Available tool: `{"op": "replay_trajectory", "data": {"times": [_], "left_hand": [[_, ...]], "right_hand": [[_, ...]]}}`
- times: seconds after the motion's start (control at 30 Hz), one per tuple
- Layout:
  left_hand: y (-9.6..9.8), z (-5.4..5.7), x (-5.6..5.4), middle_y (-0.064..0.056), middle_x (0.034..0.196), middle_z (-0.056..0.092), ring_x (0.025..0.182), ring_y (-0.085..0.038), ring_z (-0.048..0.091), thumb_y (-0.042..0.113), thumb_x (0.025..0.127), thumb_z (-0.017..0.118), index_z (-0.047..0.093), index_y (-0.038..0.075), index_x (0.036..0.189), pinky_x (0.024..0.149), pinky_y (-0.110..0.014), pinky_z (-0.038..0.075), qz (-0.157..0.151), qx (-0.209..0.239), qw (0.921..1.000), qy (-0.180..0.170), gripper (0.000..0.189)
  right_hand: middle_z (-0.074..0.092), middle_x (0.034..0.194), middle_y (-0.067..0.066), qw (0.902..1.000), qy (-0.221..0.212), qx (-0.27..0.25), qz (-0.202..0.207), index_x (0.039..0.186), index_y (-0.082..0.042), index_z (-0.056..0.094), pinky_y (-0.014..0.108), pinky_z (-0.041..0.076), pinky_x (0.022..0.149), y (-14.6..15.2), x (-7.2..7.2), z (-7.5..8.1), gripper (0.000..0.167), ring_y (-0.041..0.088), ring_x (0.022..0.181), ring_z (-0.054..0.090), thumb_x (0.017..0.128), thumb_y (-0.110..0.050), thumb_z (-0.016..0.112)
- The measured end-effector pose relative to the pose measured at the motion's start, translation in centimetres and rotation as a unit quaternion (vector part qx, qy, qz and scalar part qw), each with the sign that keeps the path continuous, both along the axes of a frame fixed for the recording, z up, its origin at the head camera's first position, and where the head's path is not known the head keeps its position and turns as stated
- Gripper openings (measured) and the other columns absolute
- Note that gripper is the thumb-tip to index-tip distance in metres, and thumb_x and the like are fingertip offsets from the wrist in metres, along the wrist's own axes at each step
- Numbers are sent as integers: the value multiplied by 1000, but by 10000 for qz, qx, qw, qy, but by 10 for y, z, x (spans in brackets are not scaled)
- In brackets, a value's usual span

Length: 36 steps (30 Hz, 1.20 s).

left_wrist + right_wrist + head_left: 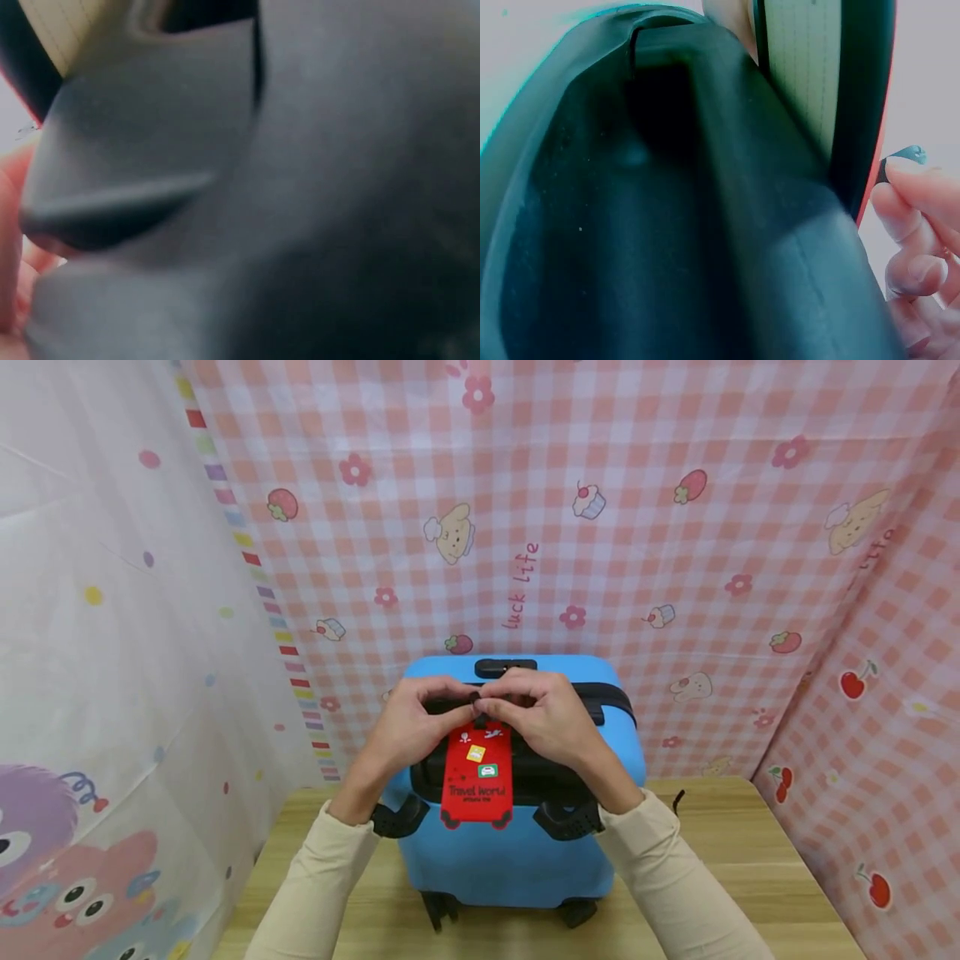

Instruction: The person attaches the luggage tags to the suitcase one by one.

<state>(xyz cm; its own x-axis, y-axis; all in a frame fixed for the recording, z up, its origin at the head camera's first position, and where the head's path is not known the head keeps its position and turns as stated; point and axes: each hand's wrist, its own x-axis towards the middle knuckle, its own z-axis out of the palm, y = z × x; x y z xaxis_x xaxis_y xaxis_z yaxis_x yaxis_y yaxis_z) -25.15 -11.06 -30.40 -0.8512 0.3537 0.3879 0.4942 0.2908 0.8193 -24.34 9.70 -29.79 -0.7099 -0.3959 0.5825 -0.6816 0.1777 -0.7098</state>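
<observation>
A blue suitcase [510, 860] lies on the wooden table, and a red luggage tag [477, 781] printed "Travel World" hangs in front of its black handle. Above the tag, my left hand [408, 722] and right hand [551, 714] meet with thumbs and forefingers at the tag's black strap [480, 720]. In the right wrist view, the right fingers [922, 217] pinch the dark strap end [906, 155] beside the tag's red edge. The black handle [135, 135] fills most of the left wrist view; the left fingers [10, 232] show only at its edge.
A dark lock piece [506, 668] sits on the suitcase's far top edge. Black wheels [440, 908] touch the wooden table [720, 860]. Behind stands a pink checked curtain [600, 560], and a white patterned curtain [120, 610] hangs at the left.
</observation>
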Motion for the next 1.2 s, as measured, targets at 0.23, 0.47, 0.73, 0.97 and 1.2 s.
{"op": "replay_trajectory", "data": {"times": [0.23,0.47,0.73,0.97,1.2], "left_hand": [[1,1,1,-4,104,75,90,-18,69,14,90,73,77,9,110,77,-35,59,-3,-5,10000,-28,20],[1,2,2,-4,105,75,91,-17,69,16,91,73,77,10,111,77,-35,59,70,-125,9999,-25,21],[1,-2,1,-2,107,73,94,-15,67,14,91,72,74,11,113,81,-34,57,94,-254,9993,257,23],[0,-2,1,-2,108,72,96,-17,67,13,89,74,72,13,115,87,-38,55,94,-187,9995,238,26],[0,-2,2,-1,103,67,96,-17,62,16,87,76,73,13,110,88,-39,52,379,-278,9986,231,24]], "right_hand": [[70,90,3,9998,26,-129,119,100,-7,79,29,53,65,0,-2,-1,13,17,81,60,89,-9,74],[69,88,3,9997,56,-152,199,99,-6,78,29,52,65,0,0,0,12,18,80,59,89,-9,73],[67,91,3,9996,-263,-12,113,101,-7,76,28,53,66,1,1,1,12,19,75,60,93,-13,70],[67,89,4,9992,-395,-58,71,100,-7,76,28,50,62,1,1,0,11,21,70,58,93,-13,69],[67,88,5,9992,-369,-117,-34,98,-7,76,28,51,62,-1,1,-1,10,20,68,58,93,-12,70]]}}
